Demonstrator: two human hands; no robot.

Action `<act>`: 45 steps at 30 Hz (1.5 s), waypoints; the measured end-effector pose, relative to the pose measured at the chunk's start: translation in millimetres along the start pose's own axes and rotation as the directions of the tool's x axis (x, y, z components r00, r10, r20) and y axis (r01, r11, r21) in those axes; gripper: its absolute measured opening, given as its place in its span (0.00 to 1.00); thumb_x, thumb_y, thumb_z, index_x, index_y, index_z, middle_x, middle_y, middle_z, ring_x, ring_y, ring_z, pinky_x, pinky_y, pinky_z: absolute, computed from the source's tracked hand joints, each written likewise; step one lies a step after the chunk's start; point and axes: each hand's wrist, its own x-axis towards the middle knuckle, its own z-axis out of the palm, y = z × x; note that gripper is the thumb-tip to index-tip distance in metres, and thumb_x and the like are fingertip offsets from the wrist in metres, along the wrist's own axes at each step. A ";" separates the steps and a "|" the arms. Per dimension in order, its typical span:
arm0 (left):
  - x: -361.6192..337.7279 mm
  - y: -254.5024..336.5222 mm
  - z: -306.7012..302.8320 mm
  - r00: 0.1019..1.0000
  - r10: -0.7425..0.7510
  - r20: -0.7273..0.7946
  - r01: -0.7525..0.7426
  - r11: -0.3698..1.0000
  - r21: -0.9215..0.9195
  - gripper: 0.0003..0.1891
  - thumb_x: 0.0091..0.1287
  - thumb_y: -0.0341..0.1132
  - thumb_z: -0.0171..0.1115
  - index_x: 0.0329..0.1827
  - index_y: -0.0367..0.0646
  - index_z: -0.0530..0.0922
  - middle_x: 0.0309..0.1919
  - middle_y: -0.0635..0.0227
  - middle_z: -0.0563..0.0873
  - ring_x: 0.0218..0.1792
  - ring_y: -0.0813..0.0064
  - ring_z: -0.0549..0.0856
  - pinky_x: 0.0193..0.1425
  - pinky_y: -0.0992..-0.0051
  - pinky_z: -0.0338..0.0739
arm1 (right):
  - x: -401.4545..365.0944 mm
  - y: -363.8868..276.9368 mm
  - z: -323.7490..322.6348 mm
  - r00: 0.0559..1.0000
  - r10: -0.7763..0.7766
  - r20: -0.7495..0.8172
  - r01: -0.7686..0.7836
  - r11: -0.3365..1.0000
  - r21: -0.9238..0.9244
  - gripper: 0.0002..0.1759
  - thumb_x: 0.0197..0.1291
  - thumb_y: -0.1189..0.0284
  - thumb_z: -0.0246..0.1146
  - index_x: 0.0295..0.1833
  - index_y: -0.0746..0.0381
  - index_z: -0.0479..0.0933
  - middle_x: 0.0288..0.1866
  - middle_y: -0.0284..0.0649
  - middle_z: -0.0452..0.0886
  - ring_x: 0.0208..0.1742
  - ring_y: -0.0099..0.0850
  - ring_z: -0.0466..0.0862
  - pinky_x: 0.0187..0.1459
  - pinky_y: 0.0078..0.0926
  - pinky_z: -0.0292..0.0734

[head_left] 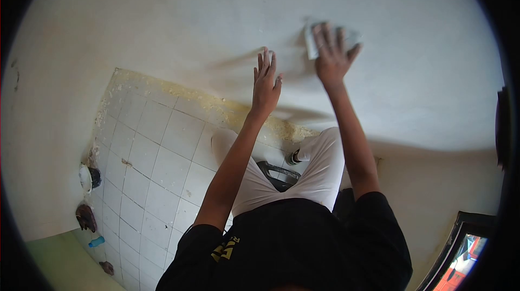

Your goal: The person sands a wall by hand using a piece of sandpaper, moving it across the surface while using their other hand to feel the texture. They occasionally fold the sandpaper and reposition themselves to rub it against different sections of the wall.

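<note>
Against the white wall (179, 25), my right hand (331, 60) presses a pale, flat, square-edged sheet (311, 43) with its fingers spread over it. Both the hand and the sheet are slightly blurred, and the fingers cover most of the sheet. My left hand (265, 85) is lower and to the left, fingers stretched up near the wall, with nothing in it. Its fingertips look dusty, and its shadow falls on the wall beside it.
I sit on a black plastic seat (281, 185) over a white tiled floor (157, 166). Rough yellowish plaster (216, 101) edges the wall's foot. At the left stand a pail (86, 177), a dark bag (85, 218) and a blue bottle (96, 241). A dark-framed opening (452, 247) is at lower right.
</note>
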 end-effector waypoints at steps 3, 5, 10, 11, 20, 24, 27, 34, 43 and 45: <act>-11.0 -24.6 10.9 0.997 -0.072 0.024 0.072 0.997 -0.005 0.33 0.73 0.30 0.52 0.80 0.44 0.53 0.82 0.61 0.46 0.81 0.49 0.45 0.77 0.41 0.48 | -105.1 -19.9 38.6 0.855 -0.392 0.340 0.307 0.911 0.277 0.39 0.64 0.71 0.54 0.80 0.41 0.55 0.82 0.21 0.56 0.81 0.23 0.57 0.72 0.53 0.60; -21.1 -40.0 14.2 0.996 -0.090 0.013 0.090 0.996 -0.008 0.33 0.73 0.30 0.52 0.80 0.44 0.54 0.82 0.61 0.46 0.81 0.49 0.46 0.77 0.40 0.49 | -156.6 -26.3 47.0 0.669 -0.582 0.461 0.423 0.809 0.407 0.39 0.65 0.69 0.51 0.82 0.53 0.49 0.84 0.26 0.51 0.82 0.25 0.53 0.78 0.38 0.51; -58.8 -69.2 22.8 0.960 -0.263 0.091 0.278 0.912 -0.302 0.29 0.74 0.34 0.54 0.77 0.44 0.62 0.80 0.54 0.52 0.79 0.50 0.53 0.78 0.58 0.56 | -194.7 -61.8 24.5 0.711 -0.478 0.516 0.202 0.842 0.501 0.30 0.65 0.71 0.52 0.74 0.53 0.66 0.77 0.33 0.66 0.80 0.28 0.59 0.81 0.45 0.43; -67.5 -73.6 27.2 0.962 -0.260 0.085 0.273 0.915 -0.298 0.29 0.74 0.34 0.54 0.77 0.44 0.62 0.80 0.54 0.52 0.79 0.50 0.53 0.78 0.58 0.56 | -194.3 -67.3 15.1 0.723 -0.413 0.553 0.099 0.855 0.509 0.29 0.66 0.72 0.52 0.73 0.54 0.68 0.75 0.36 0.69 0.77 0.31 0.64 0.79 0.44 0.49; -101.3 -33.6 38.6 0.759 -0.563 0.327 0.614 0.452 -0.647 0.31 0.72 0.40 0.57 0.77 0.44 0.62 0.75 0.54 0.67 0.74 0.60 0.67 0.75 0.68 0.61 | -210.3 -72.6 6.7 0.252 -0.096 0.963 -0.672 -0.734 0.102 0.20 0.70 0.71 0.54 0.65 0.64 0.73 0.63 0.42 0.79 0.63 0.37 0.79 0.66 0.37 0.70; -103.6 -18.8 34.8 0.762 -0.525 0.378 0.569 0.266 -0.778 0.26 0.70 0.40 0.63 0.69 0.40 0.73 0.57 0.64 0.81 0.60 0.73 0.78 0.65 0.73 0.69 | -169.9 -54.9 -45.2 0.233 -0.138 0.963 -0.568 -0.823 0.019 0.21 0.70 0.69 0.56 0.65 0.66 0.70 0.60 0.41 0.79 0.61 0.35 0.79 0.65 0.36 0.72; -107.3 8.3 17.4 0.790 -0.503 0.350 0.546 0.318 -0.775 0.22 0.68 0.38 0.66 0.61 0.37 0.78 0.47 0.70 0.85 0.50 0.79 0.82 0.57 0.77 0.73 | -158.7 -44.0 -71.5 0.280 -0.168 0.945 -0.598 -0.801 0.035 0.23 0.70 0.69 0.57 0.67 0.66 0.68 0.61 0.42 0.78 0.62 0.35 0.78 0.66 0.35 0.71; -156.3 -4.2 33.9 0.895 -0.407 0.185 0.381 0.478 -0.792 0.19 0.64 0.28 0.67 0.58 0.34 0.79 0.42 0.71 0.84 0.46 0.82 0.80 0.52 0.80 0.74 | -208.0 -56.1 -85.4 0.272 -0.245 0.930 -0.595 -0.803 -0.037 0.25 0.73 0.59 0.54 0.67 0.62 0.68 0.64 0.41 0.76 0.63 0.36 0.77 0.65 0.38 0.70; -153.8 -53.1 0.4 0.784 -0.621 -0.016 0.259 0.351 -0.900 0.16 0.64 0.24 0.65 0.56 0.33 0.79 0.42 0.70 0.84 0.45 0.82 0.80 0.52 0.79 0.74 | -349.5 -163.7 -34.2 0.112 -0.583 0.805 -0.992 -0.115 0.054 0.21 0.66 0.63 0.52 0.61 0.58 0.76 0.52 0.35 0.85 0.41 0.28 0.84 0.41 0.30 0.77; -137.8 -69.8 -14.5 0.795 -0.602 -0.069 0.252 0.432 -0.866 0.16 0.64 0.24 0.65 0.56 0.33 0.79 0.42 0.70 0.84 0.46 0.82 0.80 0.52 0.79 0.74 | -375.3 -199.4 -15.2 0.052 -0.856 0.515 -0.883 0.201 0.423 0.23 0.65 0.64 0.55 0.62 0.62 0.77 0.61 0.47 0.81 0.59 0.42 0.81 0.61 0.39 0.73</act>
